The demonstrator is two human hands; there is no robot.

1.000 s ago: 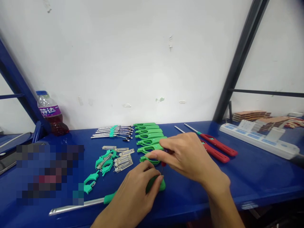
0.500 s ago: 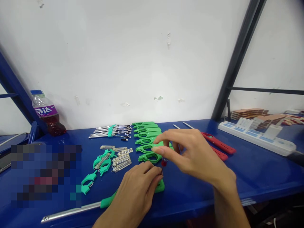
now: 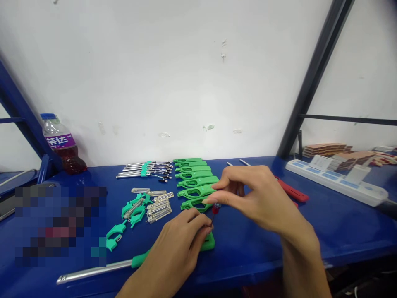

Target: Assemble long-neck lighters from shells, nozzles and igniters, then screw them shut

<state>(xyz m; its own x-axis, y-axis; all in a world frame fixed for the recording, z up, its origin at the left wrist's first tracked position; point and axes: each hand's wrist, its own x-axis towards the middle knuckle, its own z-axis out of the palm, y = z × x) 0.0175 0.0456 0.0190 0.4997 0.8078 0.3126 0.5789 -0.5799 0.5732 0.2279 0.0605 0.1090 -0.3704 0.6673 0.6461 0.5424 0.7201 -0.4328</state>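
My left hand [image 3: 181, 240] is closed over a green long-necked lighter [image 3: 208, 242] at the table's front edge. The lighter's silver tube [image 3: 96, 271] points left, and much of its handle lies hidden under my palm. A small screwdriver [image 3: 215, 209] with a red and clear handle stands slightly tilted, its tip down by my left fingertips. Thumb and index finger of my right hand [image 3: 251, 194] pinch the top of the screwdriver. Just behind my hands, several green handle shells [image 3: 198, 190] lie in a column.
Left of the shells are clear fuel tanks [image 3: 159, 211], teal plastic pieces [image 3: 136, 211] and metal tubes with wires [image 3: 136, 169]. Red handle parts [image 3: 293, 191] lie to the right, before a white power strip [image 3: 335, 180]. A drink bottle [image 3: 63, 145] stands at the back left.
The right thumb and index finger have drawn closer together over the screwdriver, and the right hand has shifted slightly to the right. The left hand stays on the lighter.
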